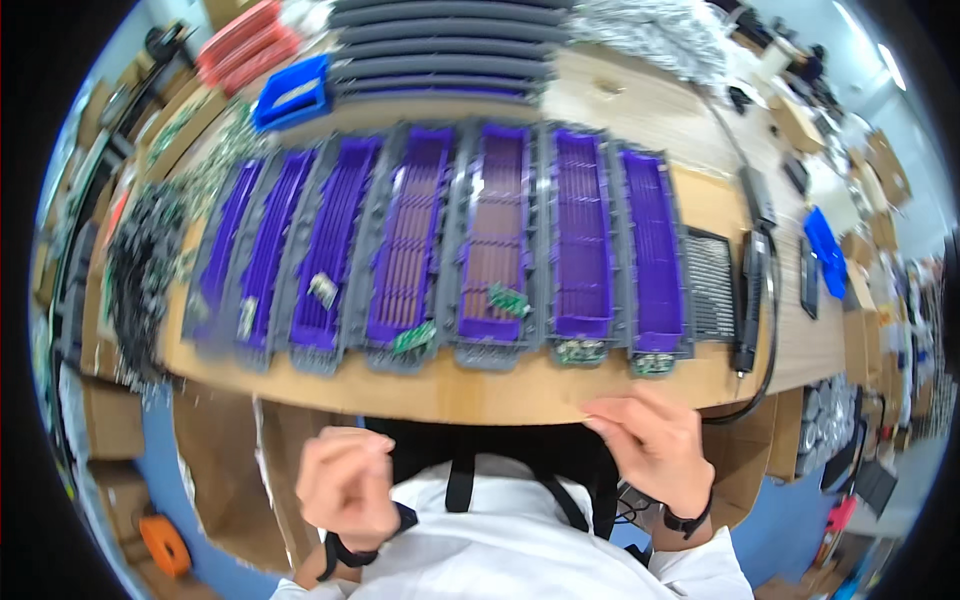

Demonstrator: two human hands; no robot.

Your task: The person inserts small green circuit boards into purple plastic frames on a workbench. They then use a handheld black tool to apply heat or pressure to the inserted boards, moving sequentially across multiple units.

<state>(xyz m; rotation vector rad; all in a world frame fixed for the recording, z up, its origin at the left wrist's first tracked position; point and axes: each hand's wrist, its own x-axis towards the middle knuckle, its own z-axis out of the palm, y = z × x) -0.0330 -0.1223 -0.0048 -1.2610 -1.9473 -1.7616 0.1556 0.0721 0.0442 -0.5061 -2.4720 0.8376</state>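
Purple slotted trays (pixel 495 240) in grey frames, side by side.

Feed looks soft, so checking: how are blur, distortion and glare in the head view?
Head view: fisheye bends the table edge and purple trays; left rim smeared; left hand slightly blurred, right hand sharper; bright glare at upper right.

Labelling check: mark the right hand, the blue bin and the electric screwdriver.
right hand (pixel 655 450): head view, back of the hand.
blue bin (pixel 293 92): head view, front wall.
electric screwdriver (pixel 750 300): head view, mid body.
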